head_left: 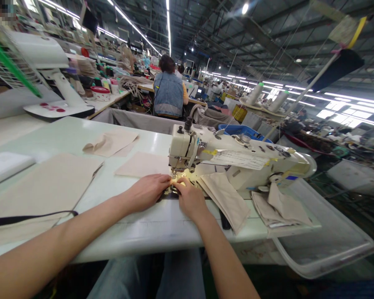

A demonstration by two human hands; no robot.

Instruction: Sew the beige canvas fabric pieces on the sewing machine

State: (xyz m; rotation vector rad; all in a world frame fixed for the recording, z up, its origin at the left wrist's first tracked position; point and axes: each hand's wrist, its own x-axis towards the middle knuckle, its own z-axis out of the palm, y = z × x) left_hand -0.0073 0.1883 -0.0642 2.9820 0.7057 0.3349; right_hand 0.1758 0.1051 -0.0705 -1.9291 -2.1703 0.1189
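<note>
A cream sewing machine stands on the pale green table, its lamp lighting the needle area yellow. My left hand is just left of the needle, fingers together and curled down at the tips. Close against it, at the front of the presser foot, my right hand has thumb and finger pinched. Whatever lies between the fingertips is too small and covered to make out. Behind my left hand a flat beige fabric piece reaches to the needle. Folded beige fabric lies right of my right hand.
More beige fabric with a black strap covers the table's left side, near a white box. A fabric stack sits at the right corner, above a clear plastic bin. A white fan and a seated co-worker are beyond.
</note>
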